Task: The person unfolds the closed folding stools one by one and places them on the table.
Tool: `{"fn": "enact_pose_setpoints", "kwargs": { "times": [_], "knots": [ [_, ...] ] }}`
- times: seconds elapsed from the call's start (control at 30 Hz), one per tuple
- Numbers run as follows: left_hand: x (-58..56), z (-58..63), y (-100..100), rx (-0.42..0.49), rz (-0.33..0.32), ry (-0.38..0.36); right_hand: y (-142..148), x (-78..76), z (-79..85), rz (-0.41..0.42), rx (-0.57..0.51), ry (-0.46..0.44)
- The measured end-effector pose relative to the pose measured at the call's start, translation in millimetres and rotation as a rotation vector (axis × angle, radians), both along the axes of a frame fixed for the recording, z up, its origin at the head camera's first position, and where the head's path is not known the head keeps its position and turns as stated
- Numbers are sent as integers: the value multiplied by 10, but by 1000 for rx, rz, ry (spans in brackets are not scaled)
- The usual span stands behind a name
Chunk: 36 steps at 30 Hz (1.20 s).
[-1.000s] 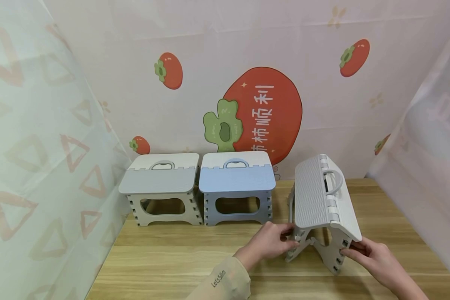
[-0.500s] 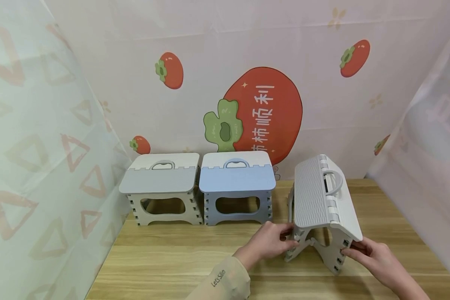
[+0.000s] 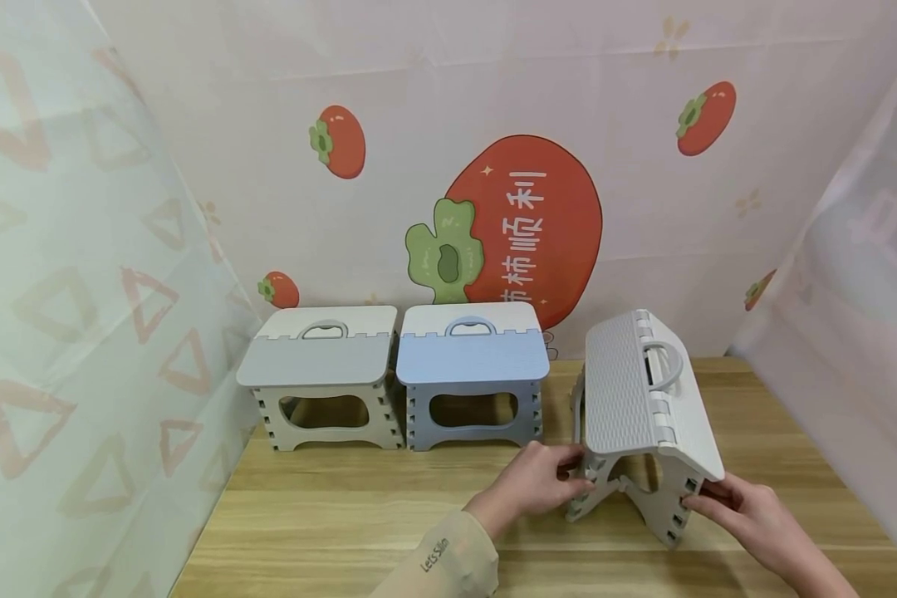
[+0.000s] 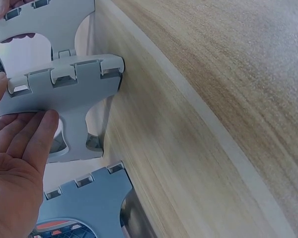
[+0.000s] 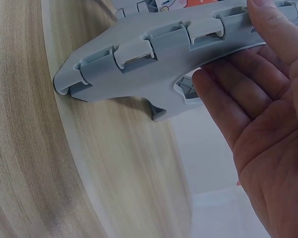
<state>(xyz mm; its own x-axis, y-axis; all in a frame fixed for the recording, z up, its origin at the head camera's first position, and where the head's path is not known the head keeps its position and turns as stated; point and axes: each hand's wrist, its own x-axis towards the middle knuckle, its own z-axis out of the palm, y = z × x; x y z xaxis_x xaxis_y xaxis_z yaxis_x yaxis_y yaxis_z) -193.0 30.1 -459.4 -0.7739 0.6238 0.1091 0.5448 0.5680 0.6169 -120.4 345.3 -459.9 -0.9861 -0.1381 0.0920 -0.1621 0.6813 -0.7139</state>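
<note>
A grey and white folding stool (image 3: pixel 620 390) stands partly folded on the right side of the table, its top bent into a ridge with the carry handle (image 3: pixel 665 365) along the fold. My left hand (image 3: pixel 534 482) grips its left leg panel, thumb on the hinged edge and fingers behind, as the left wrist view shows on the leg panel (image 4: pixel 79 94). On the other side my right hand (image 3: pixel 747 511) pinches the right leg panel (image 5: pixel 139 64) between thumb and fingers. The stool's lower legs touch the wooden table.
To the left, a grey and white folding stool (image 3: pixel 321 361) and a blue and white one (image 3: pixel 473 357) stand unfolded side by side on the wooden table (image 3: pixel 329 515). Behind them hangs a persimmon-printed cloth (image 3: pixel 269 191); more cloth lines both sides.
The partly folded stool's lower edges have spread very slightly apart, with both hands keeping their hold. The other two stools have not moved.
</note>
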Motion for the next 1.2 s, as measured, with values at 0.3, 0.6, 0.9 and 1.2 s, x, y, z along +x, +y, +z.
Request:
{"fn": "enact_pose_setpoints", "kwargs": {
  "times": [0.3, 0.6, 0.9, 1.2],
  "knots": [
    [-7, 3, -6, 5, -4, -22, 11, 9, 30, 1, 8, 1],
    [-16, 10, -15, 1, -3, -18, 34, -1, 6, 15, -7, 25],
    [-11, 14, -29, 9, 4, -38, 44, -1, 11, 5, -1, 38],
    [-18, 5, -40, 28, -1, -52, 70, 6, 2, 6, -7, 62]
  ]
}}
